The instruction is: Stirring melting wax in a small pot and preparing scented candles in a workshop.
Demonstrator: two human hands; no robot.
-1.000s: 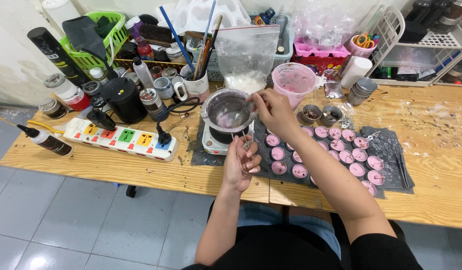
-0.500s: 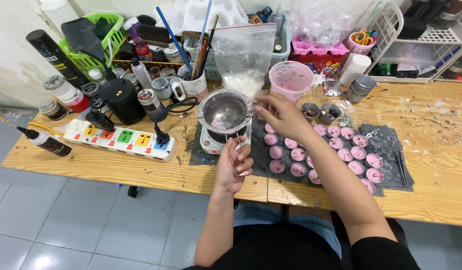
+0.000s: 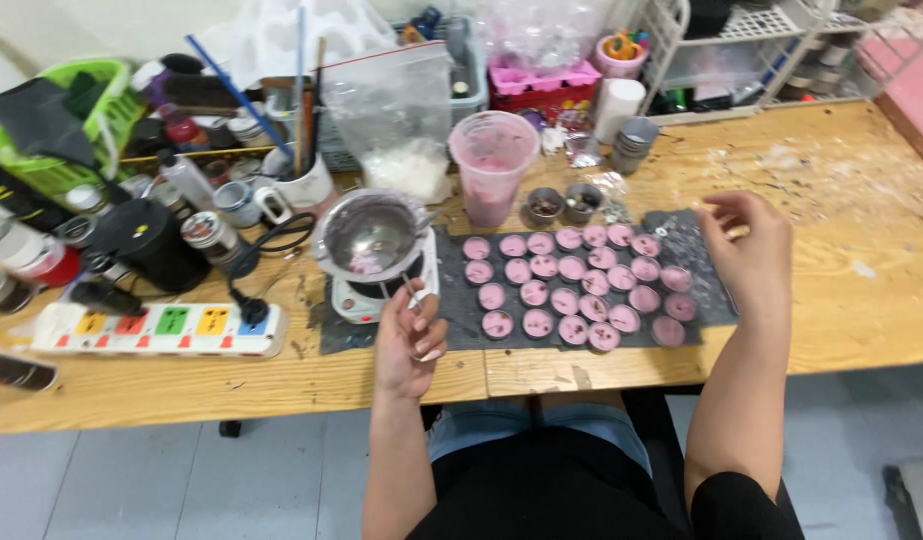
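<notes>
I see a home craft workshop: a stained wooden surface [image 3: 862,190] crowded with small pink-filled cups [image 3: 572,285], a melting pot [image 3: 370,235], a power strip [image 3: 162,328] and supply baskets [image 3: 52,130].

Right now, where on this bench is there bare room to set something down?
The widest bare wood lies right of the dark mat, out beyond the right hand. A narrower strip runs along the front edge, below the power strip. The back left, around the metal pot, pink cup and jars, is crowded.
</notes>
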